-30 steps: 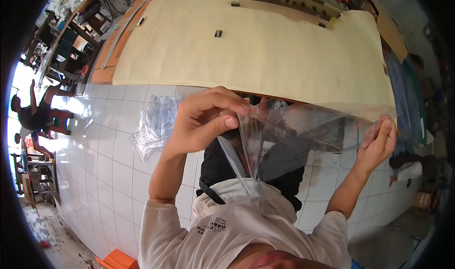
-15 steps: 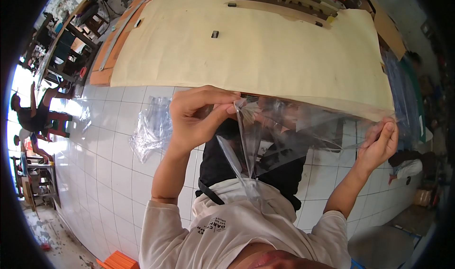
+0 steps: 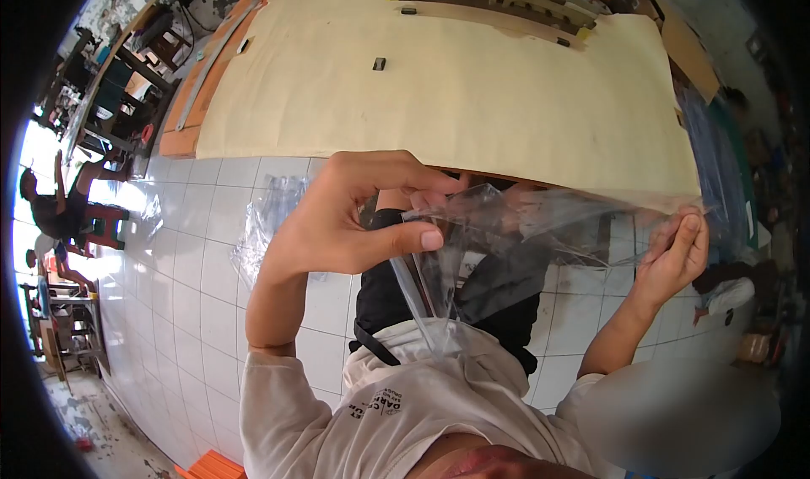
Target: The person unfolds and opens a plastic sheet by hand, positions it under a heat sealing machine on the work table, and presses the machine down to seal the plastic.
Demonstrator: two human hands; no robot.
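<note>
A clear plastic sheet point(image 3: 523, 226) hangs in folds above my lap, in front of the table's near edge. My right hand point(image 3: 675, 243) pinches its far corner on the right side of the view. On the left side of the view, my left hand point(image 3: 380, 209) has its thumb apart from its curled fingers, beside the gathered end of the plastic. The fingertips of that hand are partly behind the clear film. A narrow folded strip of the plastic hangs down to my shirt.
A table point(image 3: 337, 99) covered in cream paper carries a small dark block point(image 3: 379, 64), a metal ruler point(image 3: 202, 78) and a long slotted piece point(image 3: 489, 6). More crumpled plastic point(image 3: 270, 226) lies on the tiled floor. A person point(image 3: 55, 209) sits at far left.
The hand on the left has opened its thumb away from its fingers, after pinching the plastic half a second ago. The hand on the right has hardly moved.
</note>
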